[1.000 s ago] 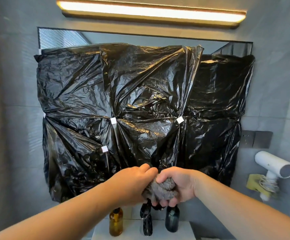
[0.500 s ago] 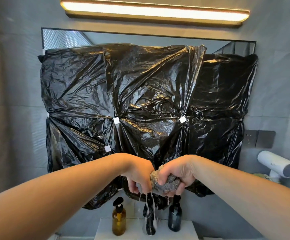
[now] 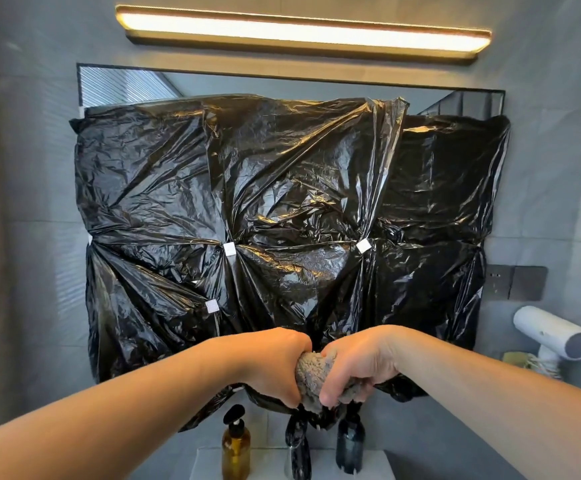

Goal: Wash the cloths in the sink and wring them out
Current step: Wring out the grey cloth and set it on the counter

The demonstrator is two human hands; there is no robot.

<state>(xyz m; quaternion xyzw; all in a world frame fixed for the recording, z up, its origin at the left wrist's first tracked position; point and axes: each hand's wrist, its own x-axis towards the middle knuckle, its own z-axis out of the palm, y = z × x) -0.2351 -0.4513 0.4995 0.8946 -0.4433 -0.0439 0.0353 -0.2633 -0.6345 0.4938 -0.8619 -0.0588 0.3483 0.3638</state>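
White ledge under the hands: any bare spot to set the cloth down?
On the white ledge, small patches only: left of the amber bottle, between it and the black item, and right of the dark bottle. The middle is crowded. The left hand and right hand grip the cloth above it.

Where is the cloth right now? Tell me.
Head view, low centre: the cloth sits bunched between the left hand and right hand, both gripping it, in front of the black plastic, above the bottles.

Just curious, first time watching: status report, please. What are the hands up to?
Left hand and right hand both grip the grey cloth, bunched between them. Below in view, the amber bottle, untouched. Nothing blocks the hands.
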